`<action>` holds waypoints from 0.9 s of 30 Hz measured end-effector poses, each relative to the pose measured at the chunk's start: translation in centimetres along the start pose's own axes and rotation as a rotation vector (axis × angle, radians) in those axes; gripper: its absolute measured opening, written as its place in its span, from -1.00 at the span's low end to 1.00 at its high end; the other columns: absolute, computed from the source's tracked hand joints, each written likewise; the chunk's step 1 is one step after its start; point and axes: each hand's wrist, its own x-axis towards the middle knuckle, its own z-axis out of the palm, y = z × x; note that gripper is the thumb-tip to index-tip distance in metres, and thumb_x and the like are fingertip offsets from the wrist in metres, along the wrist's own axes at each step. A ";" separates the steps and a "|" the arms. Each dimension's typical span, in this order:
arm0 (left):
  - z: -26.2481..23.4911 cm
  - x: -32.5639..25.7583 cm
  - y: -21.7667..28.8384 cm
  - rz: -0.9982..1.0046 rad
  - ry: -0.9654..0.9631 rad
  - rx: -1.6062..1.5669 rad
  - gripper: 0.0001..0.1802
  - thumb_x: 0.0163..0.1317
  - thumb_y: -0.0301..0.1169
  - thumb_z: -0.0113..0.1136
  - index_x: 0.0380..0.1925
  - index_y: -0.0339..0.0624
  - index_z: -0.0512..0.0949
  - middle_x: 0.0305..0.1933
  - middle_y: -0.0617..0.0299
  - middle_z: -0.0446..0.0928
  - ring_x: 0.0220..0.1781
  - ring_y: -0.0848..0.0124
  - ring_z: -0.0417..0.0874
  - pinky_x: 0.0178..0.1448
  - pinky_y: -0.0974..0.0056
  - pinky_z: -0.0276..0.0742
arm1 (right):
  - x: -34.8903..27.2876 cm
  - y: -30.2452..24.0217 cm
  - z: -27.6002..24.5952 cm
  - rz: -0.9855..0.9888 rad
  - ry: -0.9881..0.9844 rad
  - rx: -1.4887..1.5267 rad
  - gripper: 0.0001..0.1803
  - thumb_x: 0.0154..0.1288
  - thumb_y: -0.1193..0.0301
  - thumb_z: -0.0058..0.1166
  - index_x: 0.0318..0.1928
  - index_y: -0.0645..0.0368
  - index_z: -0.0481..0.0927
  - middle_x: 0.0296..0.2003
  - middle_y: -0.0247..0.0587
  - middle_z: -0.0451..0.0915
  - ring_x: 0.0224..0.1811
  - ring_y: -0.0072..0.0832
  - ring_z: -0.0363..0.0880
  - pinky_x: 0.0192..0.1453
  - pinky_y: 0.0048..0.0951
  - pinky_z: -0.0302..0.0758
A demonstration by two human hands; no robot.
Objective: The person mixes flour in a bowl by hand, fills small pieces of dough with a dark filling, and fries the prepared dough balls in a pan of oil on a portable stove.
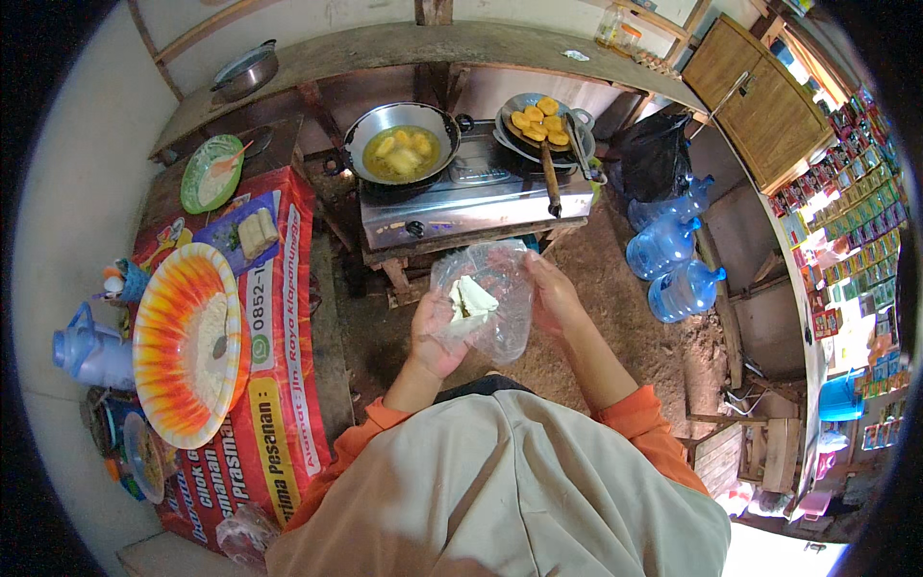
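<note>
A clear plastic bag point(505, 322) is held between my two hands in front of my body. Folded white pieces point(471, 300), of a kind I cannot make out, show at its left side. My left hand point(437, 332) supports the bag and the white pieces from the left, its fingers partly hidden by them. On the other side, my right hand point(555, 293) pinches the bag's upper right edge. Beyond the hands, a wok point(385, 122) with yellow pieces frying in oil sits on a two-burner stove point(423, 213). Fried pieces point(544, 120) rest on a strainer over the right-hand pan.
On the left table, covered with a red banner point(288, 365), stand an orange-and-yellow bowl point(159, 375) of flour, a green basin point(200, 178) and a blue tray point(216, 234). Large blue water bottles point(685, 293) stand on the floor at right. A pot point(247, 75) sits on the back shelf.
</note>
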 end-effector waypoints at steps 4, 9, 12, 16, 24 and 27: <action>0.1 -0.1 -0.3 -0.008 -0.139 0.067 -0.53 0.20 -0.18 -0.24 0.03 -0.21 0.33 0.00 0.06 0.43 0.02 0.16 0.46 0.12 0.06 0.36 | 0.1 1.2 -1.0 -0.042 0.089 -0.056 -0.46 0.33 0.10 -0.31 0.12 0.27 0.28 0.06 -0.10 0.38 0.13 -0.31 0.30 0.20 -0.27 0.21; 0.3 1.2 -0.7 0.052 0.055 0.153 -0.49 0.23 -0.15 -0.30 0.08 -0.23 0.27 0.07 0.04 0.38 0.05 0.16 0.44 0.15 0.11 0.33 | -0.3 2.9 -0.1 -0.461 -0.198 -1.683 -0.52 0.31 0.14 -0.29 0.12 0.18 0.30 0.06 -0.03 0.34 0.15 -0.40 0.25 0.20 -0.18 0.13; 0.4 0.9 -0.8 0.058 -0.017 0.135 -0.45 0.22 -0.12 -0.33 0.10 -0.26 0.24 0.07 0.00 0.37 0.06 0.14 0.43 0.16 0.10 0.32 | -1.0 0.9 -0.7 -0.020 -0.171 -0.873 -0.36 0.29 -0.05 -0.35 0.18 0.17 0.20 0.11 -0.05 0.27 0.18 -0.36 0.20 0.21 -0.05 0.09; 1.0 0.8 -0.7 0.083 -0.021 0.076 -0.48 0.21 -0.17 -0.34 0.08 -0.26 0.27 0.07 0.04 0.39 0.07 0.16 0.43 0.19 0.10 0.28 | -2.2 4.4 -4.3 -0.050 0.263 0.008 -0.01 0.04 -0.39 -0.61 0.28 0.11 -0.04 0.20 -0.14 0.16 0.23 -0.26 0.11 0.17 0.02 0.16; 0.2 0.6 -1.6 0.344 0.064 0.212 -0.63 0.27 -0.27 -0.29 -0.03 -0.21 0.34 -0.07 0.09 0.46 -0.05 0.21 0.50 0.05 0.12 0.42 | 0.1 7.2 0.7 -0.083 0.053 0.222 -0.24 0.19 -0.15 -0.27 0.24 0.11 0.09 0.24 -0.21 0.10 0.28 -0.30 0.06 0.29 -0.20 0.10; 0.6 0.3 -1.3 0.375 -0.023 0.286 -0.56 0.29 -0.27 -0.31 0.14 -0.19 0.18 -0.01 0.14 0.41 0.01 0.27 0.44 0.12 0.20 0.35 | -0.6 6.4 1.9 -0.163 0.161 -0.159 -0.34 0.33 -0.01 -0.42 0.27 0.15 0.02 0.28 -0.17 0.02 0.34 -0.37 -0.10 0.36 -0.33 -0.13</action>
